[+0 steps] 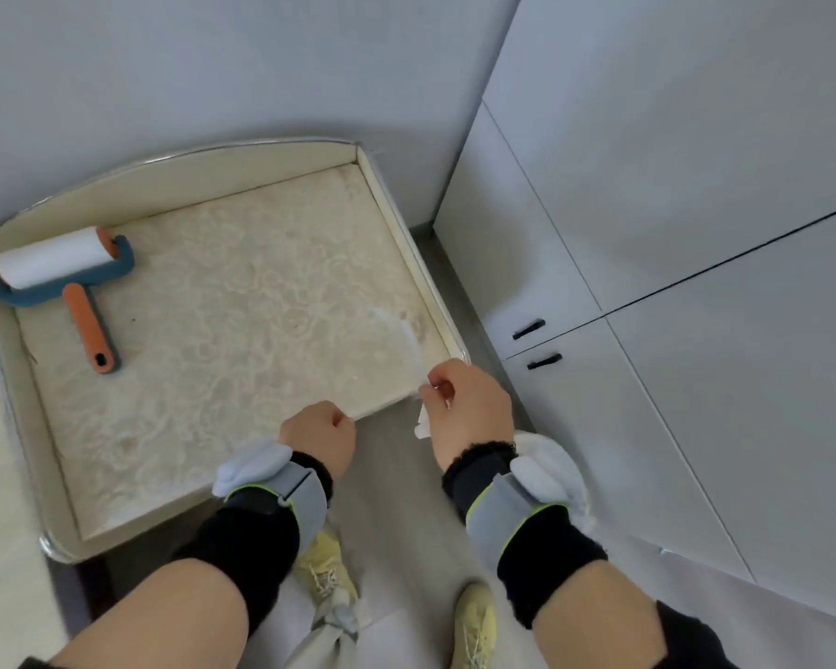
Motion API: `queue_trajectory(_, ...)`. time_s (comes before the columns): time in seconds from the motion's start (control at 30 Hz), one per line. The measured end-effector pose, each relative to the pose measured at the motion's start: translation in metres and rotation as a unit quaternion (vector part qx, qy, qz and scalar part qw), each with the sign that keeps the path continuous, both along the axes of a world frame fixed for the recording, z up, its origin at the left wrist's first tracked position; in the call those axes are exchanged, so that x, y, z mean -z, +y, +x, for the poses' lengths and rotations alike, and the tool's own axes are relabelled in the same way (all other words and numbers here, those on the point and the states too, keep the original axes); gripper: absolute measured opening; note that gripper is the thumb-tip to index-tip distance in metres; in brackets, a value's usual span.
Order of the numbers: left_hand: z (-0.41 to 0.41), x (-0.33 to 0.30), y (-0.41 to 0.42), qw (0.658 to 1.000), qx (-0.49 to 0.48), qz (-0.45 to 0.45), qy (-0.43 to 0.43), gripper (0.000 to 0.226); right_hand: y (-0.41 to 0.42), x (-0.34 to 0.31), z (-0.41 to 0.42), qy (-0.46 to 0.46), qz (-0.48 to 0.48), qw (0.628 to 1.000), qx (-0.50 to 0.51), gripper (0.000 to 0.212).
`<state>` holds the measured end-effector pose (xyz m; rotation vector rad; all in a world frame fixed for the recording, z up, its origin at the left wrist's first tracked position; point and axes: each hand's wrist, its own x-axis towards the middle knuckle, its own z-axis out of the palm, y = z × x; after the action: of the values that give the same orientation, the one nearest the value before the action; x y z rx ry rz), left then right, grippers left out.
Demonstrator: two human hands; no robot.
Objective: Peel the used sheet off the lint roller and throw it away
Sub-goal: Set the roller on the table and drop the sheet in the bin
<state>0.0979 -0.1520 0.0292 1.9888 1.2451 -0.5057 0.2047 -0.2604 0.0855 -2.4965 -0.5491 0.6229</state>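
The lint roller with the white paper drum, teal frame and orange handle [64, 277] is parked at the far-left corner of the cream tray-like table with a raised rim [409, 243], handle pointing back toward the person. Its drum looks clean, so the peeling part is probably done already.

The used sheet, a thin translucent white strip [409, 345], is pinched between thumb and forefinger of the right hand [469, 408], with the other fingers curled in loosely. From the pinch one end streams up and away over the table's right edge (blurred, so its exact shape can't be made out), and a small tail hangs down below the knuckles. So the sheet's long axis runs roughly away from the body, right at the fingertips.

The left hand [319, 437] is balled into a closed fist just left of the right one, over the table's near edge, and nothing can be seen held in it.

What's left is the throwing away. A white rounded thing [558, 470] is peeking out just behind the right wrist, maybe a bin, but too much is hidden to be sure. If so, the right hand is the nearer one by far, and the sheet's stickiness could make the release fiddly.
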Motion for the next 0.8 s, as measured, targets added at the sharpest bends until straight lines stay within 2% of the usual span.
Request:
queue_trajectory(0.17,0.03,-0.002,-0.088,0.998,0.054,-0.02,0.018,0.027,-0.097,0.0,0.021,-0.007,-0.005,1.0,0.029,0.006)
queue_trajectory(0.33,0.046,0.008,-0.176,0.998,0.05,-0.031,0.014,0.023,-0.185,0.012,0.039,-0.007,-0.026,0.999,0.016,0.007)
queue_trajectory(0.5,0.034,0.035,-0.254,0.996,0.031,-0.081,0.038,0.019,-0.262,0.042,0.046,0.026,-0.052,0.996,0.072,0.009)
queue_trajectory(0.63,0.016,0.065,-0.287,0.991,0.019,-0.114,0.074,0.028,-0.3,0.082,0.05,0.047,-0.076,0.989,0.119,0.008)
queue_trajectory(0.8,0.009,0.098,-0.288,0.99,0.002,-0.112,0.091,0.025,-0.304,0.125,0.055,0.042,-0.099,0.987,0.116,0.013)
